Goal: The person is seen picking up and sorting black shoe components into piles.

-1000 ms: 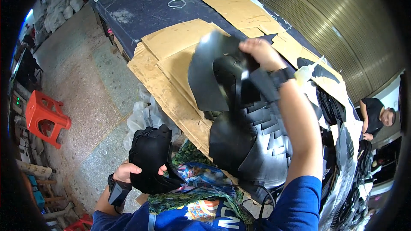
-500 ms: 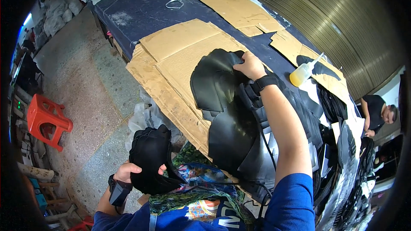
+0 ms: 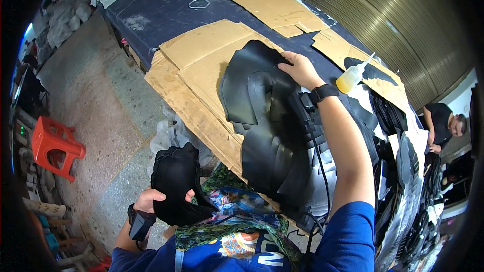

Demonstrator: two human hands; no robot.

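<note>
At the lower left, my left hand is closed around a stack of black, leather-like cut pieces, held beside the table edge with the thumb in front. Over the cardboard, my right hand pinches the upper right edge of a smooth black cut piece with a curved outline. That piece rises partly off a spread of similar black pieces lying overlapped towards me. The fingertips behind its edge are partly hidden. Whether more than one sheet is in the pinch, I cannot tell.
Cardboard sheets cover part of the dark blue table. A squeeze bottle with yellow liquid stands right of my right hand. Black and white pieces pile up at the right, near another person. A red stool stands on the floor.
My right hand has shifted slightly right, and the black piece at its fingers has been raised and drawn up the cardboard. My left hand keeps its stack almost unmoved.
</note>
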